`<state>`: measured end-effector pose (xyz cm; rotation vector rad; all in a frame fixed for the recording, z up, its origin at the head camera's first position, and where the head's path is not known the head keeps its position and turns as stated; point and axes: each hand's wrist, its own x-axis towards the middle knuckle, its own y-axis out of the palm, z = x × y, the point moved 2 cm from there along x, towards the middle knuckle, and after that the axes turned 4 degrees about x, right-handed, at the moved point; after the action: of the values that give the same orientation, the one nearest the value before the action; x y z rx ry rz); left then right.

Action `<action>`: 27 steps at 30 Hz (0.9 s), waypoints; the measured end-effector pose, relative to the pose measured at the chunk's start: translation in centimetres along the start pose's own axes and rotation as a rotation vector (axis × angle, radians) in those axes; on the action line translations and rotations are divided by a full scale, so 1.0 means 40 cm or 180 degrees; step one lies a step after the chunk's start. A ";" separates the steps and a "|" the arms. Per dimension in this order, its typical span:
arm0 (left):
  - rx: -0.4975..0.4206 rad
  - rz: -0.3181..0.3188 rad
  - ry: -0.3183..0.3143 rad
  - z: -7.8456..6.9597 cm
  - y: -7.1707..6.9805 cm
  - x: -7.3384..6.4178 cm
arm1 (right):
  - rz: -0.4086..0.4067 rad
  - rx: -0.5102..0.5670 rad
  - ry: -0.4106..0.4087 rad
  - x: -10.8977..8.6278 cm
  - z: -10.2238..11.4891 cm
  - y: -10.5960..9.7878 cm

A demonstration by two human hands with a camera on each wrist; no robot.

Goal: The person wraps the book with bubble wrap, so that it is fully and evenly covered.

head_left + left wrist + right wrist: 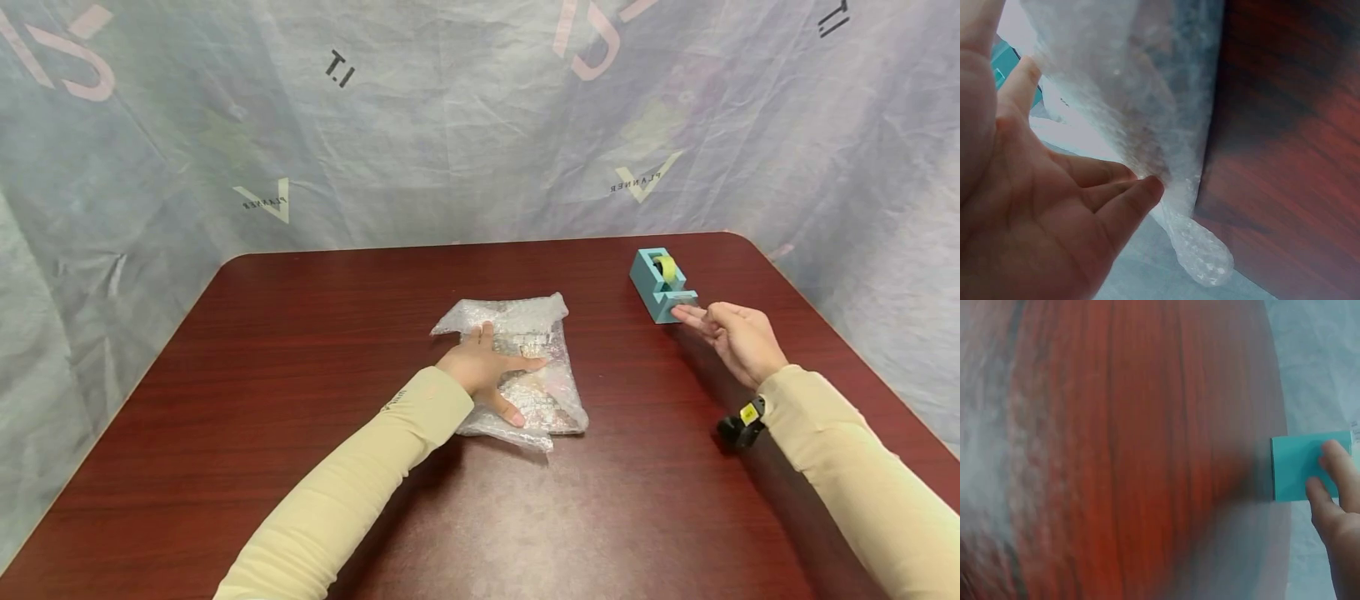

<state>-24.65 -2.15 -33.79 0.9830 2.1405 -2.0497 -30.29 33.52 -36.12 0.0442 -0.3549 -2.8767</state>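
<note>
A flat bundle of clear bubble wrap (558, 379) lies mid-table, with a patterned item dimly showing through it. My left hand (487, 367) rests on the bundle with its fingers spread. In the left wrist view, the bubble wrap (1122, 81) rises beside my left hand (1041, 194), a puffy corner hanging past the fingertips. To the right, a light-blue tape dispenser (647, 287) carries a yellow-green tape roll (665, 267). My right hand (742, 337) reaches to its front end, fingers extended. In the right wrist view, two fingertips overlap the dispenser's teal face (1294, 469).
The dark red-brown wooden table (300, 333) has rounded far corners. A grey printed cloth (450, 125) hangs behind it and along both sides. A black wrist camera (741, 425) with a yellow label is strapped below the right cuff.
</note>
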 end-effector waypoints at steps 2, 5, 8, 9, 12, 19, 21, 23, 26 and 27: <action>-0.0010 -0.0002 0.0022 -0.001 0.000 -0.001 | -0.0026 -0.0048 0.0238 -0.002 0.009 -0.006; -0.0035 -0.0003 0.0034 0.000 0.000 -0.001 | -0.0161 -0.0402 0.0724 -0.004 0.023 -0.010; -0.0058 -0.0003 0.0020 0.003 0.001 -0.002 | -0.0188 -0.0866 0.1162 -0.004 0.031 -0.005; -0.0056 -0.0015 0.0011 0.004 0.002 -0.002 | -0.0182 -0.0989 0.1283 -0.003 0.031 -0.001; -0.0070 -0.0027 0.0001 0.004 0.003 -0.001 | -0.0148 -0.1233 0.1578 0.002 0.027 0.011; -0.0087 -0.0047 0.0033 0.002 0.004 0.000 | -0.0122 -0.1375 0.2025 0.028 0.011 0.040; -0.0076 -0.0051 0.0038 0.001 0.004 0.000 | -0.0145 -0.1399 0.2094 0.036 0.007 0.051; -0.0063 -0.0057 0.0037 0.001 0.003 -0.001 | -0.0177 -0.1438 0.2133 0.045 0.001 0.062; -0.0057 -0.0071 0.0036 -0.001 0.002 -0.003 | -0.0282 -0.1479 0.2142 0.054 -0.007 0.074; -0.0056 -0.0073 0.0035 -0.002 0.002 -0.004 | -0.0302 -0.1485 0.2137 0.057 -0.009 0.077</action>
<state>-24.47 -2.15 -33.78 0.9746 2.1815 -2.0365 -31.76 30.00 -35.72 0.9218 0.4478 -2.7384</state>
